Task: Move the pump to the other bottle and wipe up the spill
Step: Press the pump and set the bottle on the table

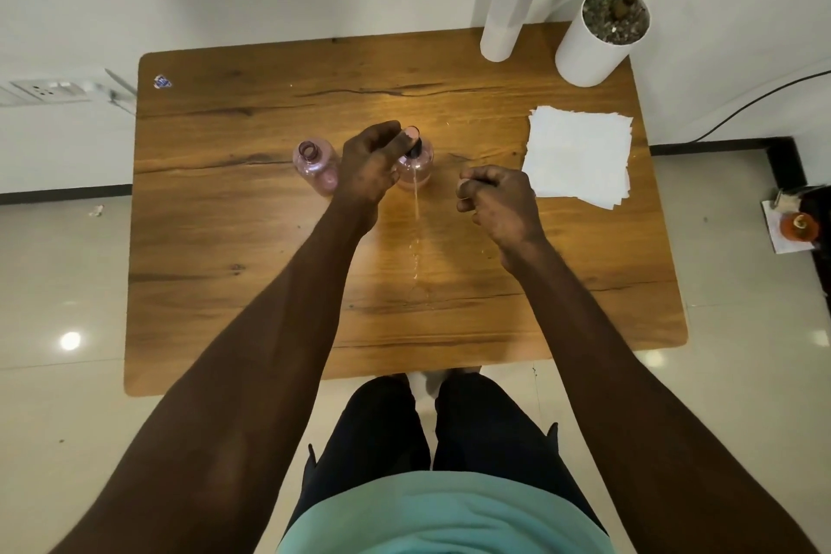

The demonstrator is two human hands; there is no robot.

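Observation:
Two small pink bottles stand mid-table. The left bottle is open, with no cap. The right bottle carries the black pump. My left hand is closed over the pump's top, its fingers pressing on the head. A thin stream of liquid leaves the pump toward me and lands as a wet streak of spill on the wood. My right hand hovers to the right of that bottle, fingers curled shut with nothing visible in them.
A stack of white paper napkins lies on the wooden table at the right. A white plant pot and a tall white cylinder stand at the back right corner. My legs are at the near edge.

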